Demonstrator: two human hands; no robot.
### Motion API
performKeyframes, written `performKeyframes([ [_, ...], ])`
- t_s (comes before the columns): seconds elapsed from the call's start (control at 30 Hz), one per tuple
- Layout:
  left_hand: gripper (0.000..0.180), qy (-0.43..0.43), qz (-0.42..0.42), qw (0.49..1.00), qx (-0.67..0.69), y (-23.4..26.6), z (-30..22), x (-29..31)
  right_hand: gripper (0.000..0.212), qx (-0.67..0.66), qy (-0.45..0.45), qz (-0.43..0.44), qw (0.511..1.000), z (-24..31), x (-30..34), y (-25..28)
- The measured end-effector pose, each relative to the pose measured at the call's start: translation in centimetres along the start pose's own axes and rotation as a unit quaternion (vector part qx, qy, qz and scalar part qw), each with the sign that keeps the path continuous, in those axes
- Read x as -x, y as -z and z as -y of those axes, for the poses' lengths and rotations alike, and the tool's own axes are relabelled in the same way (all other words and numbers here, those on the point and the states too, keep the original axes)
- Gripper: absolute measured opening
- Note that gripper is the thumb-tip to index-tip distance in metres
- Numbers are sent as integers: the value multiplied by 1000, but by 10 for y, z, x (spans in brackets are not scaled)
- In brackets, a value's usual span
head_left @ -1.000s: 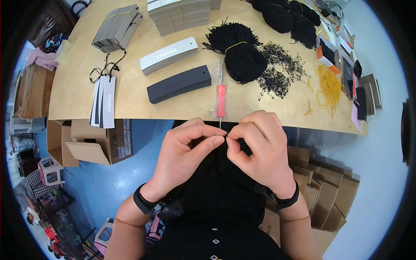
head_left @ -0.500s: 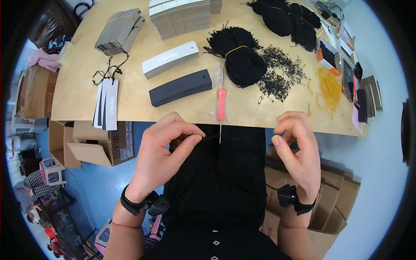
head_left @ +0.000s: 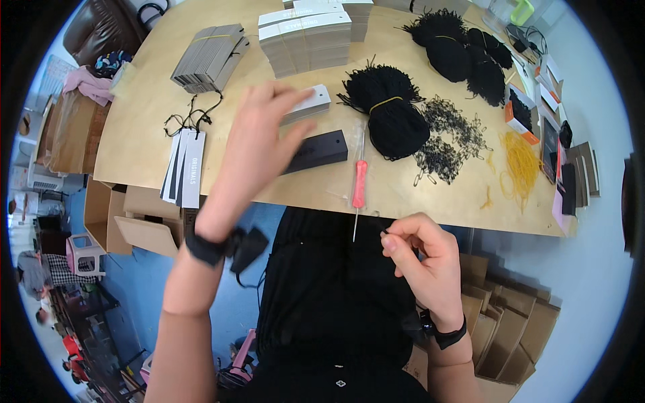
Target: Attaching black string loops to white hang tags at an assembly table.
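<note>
My left hand [head_left: 259,138] reaches over the front of the table, thumb and fingers apart, slightly blurred. It covers part of a stack of white hang tags [head_left: 314,104] and a stack of black hang tags [head_left: 324,150]; no tag shows between its fingers. Close to the table's front edge, my right hand [head_left: 426,258] pinches a short, thin black piece, perhaps a cord end or a small pin. Between the hands lies a red-handled tool [head_left: 359,185], its slim metal shaft jutting past the edge. A banded bundle of black cords [head_left: 398,127] rests beyond it.
Small black safety pins [head_left: 443,144] lie scattered right of the cords, with yellow rubber bands [head_left: 521,164] further right. Strung tags [head_left: 193,164] hang over the table's left front edge. Banded grey tag stacks [head_left: 306,50] stand behind. Cardboard boxes [head_left: 144,208] sit below on the left.
My left hand has moved up and forward from the table edge to the tag stacks, and its fingers have opened. My right hand has come lower and inward, still pinching.
</note>
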State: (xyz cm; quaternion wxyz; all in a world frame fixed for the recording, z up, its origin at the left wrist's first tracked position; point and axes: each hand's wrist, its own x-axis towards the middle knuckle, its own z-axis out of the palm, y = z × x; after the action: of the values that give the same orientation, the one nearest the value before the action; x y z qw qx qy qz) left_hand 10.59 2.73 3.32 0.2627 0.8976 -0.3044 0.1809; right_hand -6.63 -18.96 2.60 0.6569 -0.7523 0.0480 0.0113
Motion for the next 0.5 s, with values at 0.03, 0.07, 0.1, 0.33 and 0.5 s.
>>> performKeyframes([
  [0.03, 36, -1, -4, 1000, 0, -6, 17, -11, 7, 2, 3, 0, 1000, 4, 2, 2],
  [0.07, 35, 16, 29, 999, -18, -11, 33, -20, 7, 10, 8, 7, 1000, 7, 3, 4],
  [0.1, 35, 32, 64, 997, -34, -14, 40, -25, 8, 18, 9, 11, 1000, 6, 4, 5],
  [0.33, 32, 51, 22, 998, -2, 6, 24, -24, 7, 12, -6, -8, 1000, 1, 12, 14],
  [0.5, 28, -12, 108, 994, 2, 5, -12, 2, 7, 7, -14, -7, 1000, -2, 12, 16],
])
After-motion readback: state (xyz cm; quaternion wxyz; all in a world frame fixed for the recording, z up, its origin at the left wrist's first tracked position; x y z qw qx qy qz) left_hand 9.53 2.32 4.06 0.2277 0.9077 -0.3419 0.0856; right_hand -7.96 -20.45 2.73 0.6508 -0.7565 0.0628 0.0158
